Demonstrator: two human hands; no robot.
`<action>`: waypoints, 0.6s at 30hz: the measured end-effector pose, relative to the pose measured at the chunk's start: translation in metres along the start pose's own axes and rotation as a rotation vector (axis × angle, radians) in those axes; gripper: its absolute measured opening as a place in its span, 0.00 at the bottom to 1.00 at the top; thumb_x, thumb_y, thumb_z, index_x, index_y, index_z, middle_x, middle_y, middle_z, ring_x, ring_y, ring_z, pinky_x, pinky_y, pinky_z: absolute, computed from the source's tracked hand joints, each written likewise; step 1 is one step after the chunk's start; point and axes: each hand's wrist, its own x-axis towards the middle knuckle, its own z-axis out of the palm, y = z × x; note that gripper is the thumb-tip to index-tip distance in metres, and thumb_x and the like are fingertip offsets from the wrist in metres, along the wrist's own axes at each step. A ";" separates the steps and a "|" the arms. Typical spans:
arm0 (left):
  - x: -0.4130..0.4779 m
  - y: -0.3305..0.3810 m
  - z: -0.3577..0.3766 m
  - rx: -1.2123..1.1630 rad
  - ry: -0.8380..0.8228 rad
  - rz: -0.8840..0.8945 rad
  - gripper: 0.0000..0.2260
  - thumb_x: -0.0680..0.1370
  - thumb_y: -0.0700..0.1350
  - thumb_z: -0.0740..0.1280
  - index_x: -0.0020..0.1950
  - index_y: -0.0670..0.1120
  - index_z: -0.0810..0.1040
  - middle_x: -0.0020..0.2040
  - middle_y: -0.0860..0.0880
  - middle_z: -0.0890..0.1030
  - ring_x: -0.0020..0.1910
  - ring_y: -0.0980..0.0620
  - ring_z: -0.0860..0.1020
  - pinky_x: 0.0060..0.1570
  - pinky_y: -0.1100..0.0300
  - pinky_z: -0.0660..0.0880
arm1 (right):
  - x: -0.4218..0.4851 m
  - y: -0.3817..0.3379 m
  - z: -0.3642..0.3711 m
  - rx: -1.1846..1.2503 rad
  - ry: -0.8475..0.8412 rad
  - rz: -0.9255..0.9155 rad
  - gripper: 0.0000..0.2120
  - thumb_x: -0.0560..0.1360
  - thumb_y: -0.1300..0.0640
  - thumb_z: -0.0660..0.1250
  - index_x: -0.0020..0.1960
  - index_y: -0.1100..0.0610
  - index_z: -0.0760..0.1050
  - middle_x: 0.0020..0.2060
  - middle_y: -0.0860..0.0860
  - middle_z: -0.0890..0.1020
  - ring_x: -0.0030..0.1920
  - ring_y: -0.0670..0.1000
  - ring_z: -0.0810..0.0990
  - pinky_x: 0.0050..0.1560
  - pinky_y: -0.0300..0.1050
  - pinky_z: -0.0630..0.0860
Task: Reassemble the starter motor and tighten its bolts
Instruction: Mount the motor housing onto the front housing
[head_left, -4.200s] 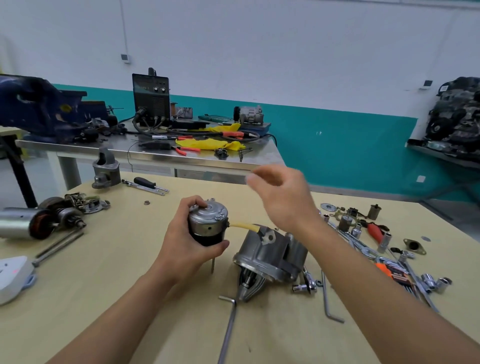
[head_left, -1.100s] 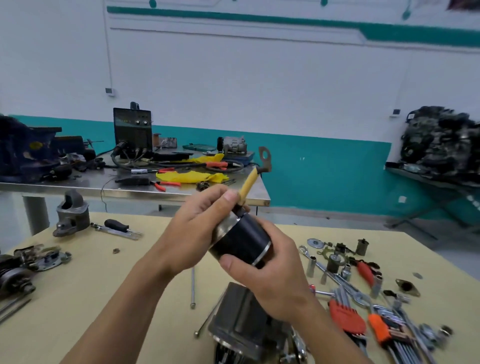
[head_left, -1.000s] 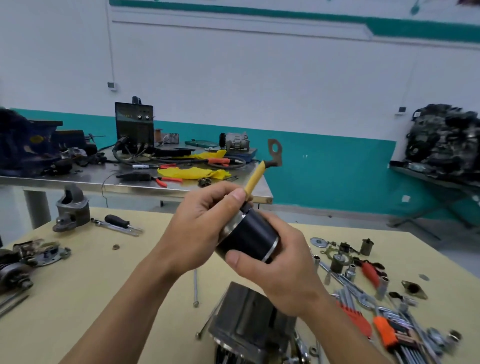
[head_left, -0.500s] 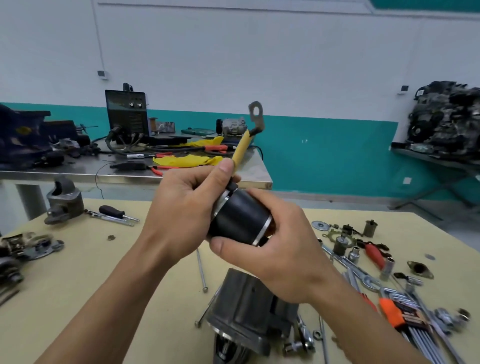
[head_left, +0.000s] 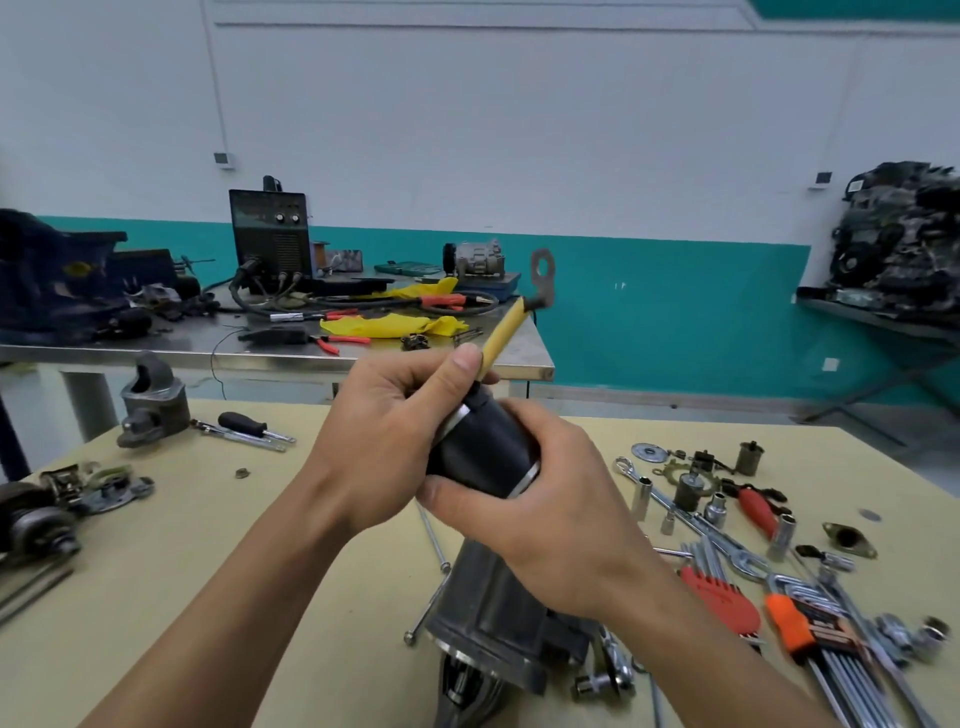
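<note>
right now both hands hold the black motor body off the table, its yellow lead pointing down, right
No: the head view shows the yellow lead pointing up, not down. The left hand and right hand do hold the motor body off the table.

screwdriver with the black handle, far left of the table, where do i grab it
Take the screwdriver by its black handle, the thick rounded end, pointing left. It lies flat, so come from above with fingers across the handle; a metal bar lies close along its near side, crowding a sideways grip.
</note>
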 end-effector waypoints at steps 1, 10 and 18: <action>0.000 -0.001 -0.001 0.010 -0.027 -0.014 0.18 0.78 0.59 0.62 0.45 0.48 0.86 0.42 0.43 0.84 0.41 0.46 0.82 0.39 0.51 0.81 | -0.001 0.001 0.001 -0.019 0.004 -0.002 0.26 0.63 0.40 0.79 0.57 0.44 0.75 0.46 0.42 0.83 0.45 0.43 0.83 0.39 0.36 0.79; 0.008 0.007 0.005 -0.614 0.067 -0.300 0.27 0.77 0.70 0.59 0.65 0.54 0.79 0.59 0.47 0.85 0.58 0.45 0.83 0.46 0.52 0.83 | 0.017 -0.003 0.011 0.304 0.173 -0.028 0.23 0.65 0.44 0.78 0.58 0.44 0.78 0.48 0.46 0.84 0.49 0.49 0.84 0.45 0.47 0.83; 0.010 -0.009 0.023 -0.505 -0.119 -0.265 0.38 0.64 0.45 0.82 0.68 0.61 0.69 0.55 0.51 0.84 0.52 0.44 0.85 0.45 0.46 0.83 | 0.021 -0.001 -0.003 0.590 0.189 0.199 0.17 0.84 0.44 0.56 0.64 0.48 0.78 0.57 0.50 0.84 0.61 0.51 0.81 0.60 0.50 0.77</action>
